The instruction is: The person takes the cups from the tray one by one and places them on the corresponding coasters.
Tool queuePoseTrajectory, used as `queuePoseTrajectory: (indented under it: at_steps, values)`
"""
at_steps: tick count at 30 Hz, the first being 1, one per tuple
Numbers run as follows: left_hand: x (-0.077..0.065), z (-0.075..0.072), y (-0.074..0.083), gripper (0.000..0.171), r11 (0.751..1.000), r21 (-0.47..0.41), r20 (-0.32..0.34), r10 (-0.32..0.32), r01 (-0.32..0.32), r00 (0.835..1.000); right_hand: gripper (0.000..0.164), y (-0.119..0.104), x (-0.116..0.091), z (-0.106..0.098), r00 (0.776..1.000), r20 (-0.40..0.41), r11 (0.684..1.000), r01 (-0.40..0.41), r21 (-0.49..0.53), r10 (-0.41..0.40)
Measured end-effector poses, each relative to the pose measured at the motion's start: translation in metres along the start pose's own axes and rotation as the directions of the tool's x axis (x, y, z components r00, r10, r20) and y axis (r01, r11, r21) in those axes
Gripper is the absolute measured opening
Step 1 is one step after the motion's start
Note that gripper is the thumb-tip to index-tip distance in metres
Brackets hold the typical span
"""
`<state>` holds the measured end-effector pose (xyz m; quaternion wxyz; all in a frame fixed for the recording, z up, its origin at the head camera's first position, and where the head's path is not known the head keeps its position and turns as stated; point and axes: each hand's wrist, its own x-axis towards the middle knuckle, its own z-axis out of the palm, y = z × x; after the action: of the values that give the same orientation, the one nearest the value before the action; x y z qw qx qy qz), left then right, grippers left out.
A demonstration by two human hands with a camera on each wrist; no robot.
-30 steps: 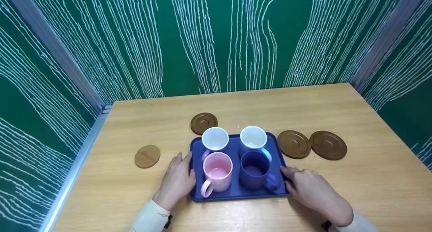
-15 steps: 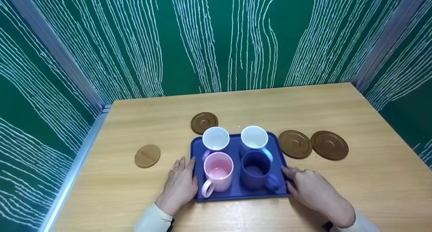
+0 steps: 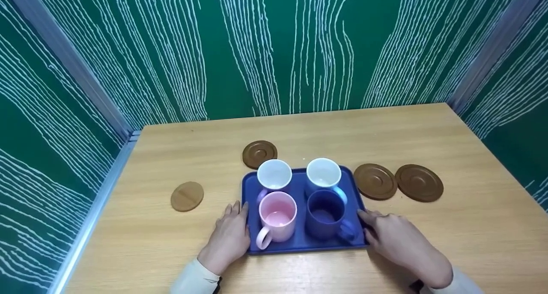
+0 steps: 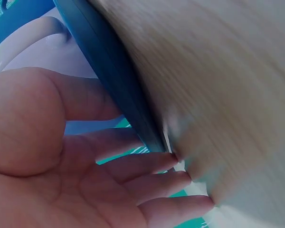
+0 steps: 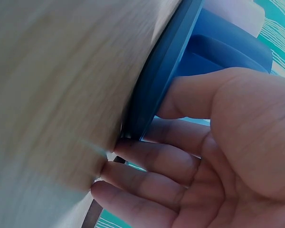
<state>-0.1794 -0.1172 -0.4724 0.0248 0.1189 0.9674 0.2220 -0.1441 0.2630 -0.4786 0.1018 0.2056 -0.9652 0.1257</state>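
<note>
A blue tray [image 3: 282, 249] lies on the table and bears several mugs: a pink mug [image 3: 277, 232] at front left, a dark blue mug [image 3: 321, 230] at front right, a white-lined mug with a purple handle [image 3: 274, 174] at back left, and one with a light blue handle [image 3: 323, 172] at back right. My left hand [image 3: 227, 238] holds the tray's left rim near the front corner, thumb at the edge. In the left wrist view the other fingertips [image 4: 199, 202] reach the tabletop. My right hand [image 3: 396, 238] grips the right rim, thumb and forefinger at the edge.
A brown ridged coaster [image 3: 259, 152] lies just behind the tray. Two more brown coasters, a nearer one [image 3: 375, 181] and an outer one [image 3: 419, 182], sit at its right. A pale wooden disc [image 3: 187, 196] lies to the left. Green patterned walls [image 3: 239, 50] enclose the wooden table [image 3: 205, 144].
My left hand has slid a little toward me along the tray's left side. The right hand keeps its place at the rim, and the tray and mugs stay put.
</note>
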Motion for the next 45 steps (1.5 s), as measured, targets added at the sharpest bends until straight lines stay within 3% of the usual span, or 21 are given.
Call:
queuePoseTrajectory:
  at_steps: [8,20,45]
  values:
    - [-0.0006,0.0006,-0.0014,0.056,0.998,0.024,-0.004,0.053,-0.053,0.999,0.041,0.0011,-0.0005,0.0022,1.000,0.004,1.000,-0.008,0.000,0.008]
    - [-0.0001,-0.0008,-0.0004,0.056,0.999,0.043,0.032,0.021,-0.023,0.999,0.042,-0.0015,-0.0002,0.0023,0.999,0.027,1.000,-0.027,0.010,0.027]
    - [0.0018,0.0010,-0.0027,0.057,0.997,0.063,0.012,0.035,-0.035,0.999,0.043,0.0002,0.0022,0.0028,0.998,0.062,1.000,-0.018,0.009,0.018]
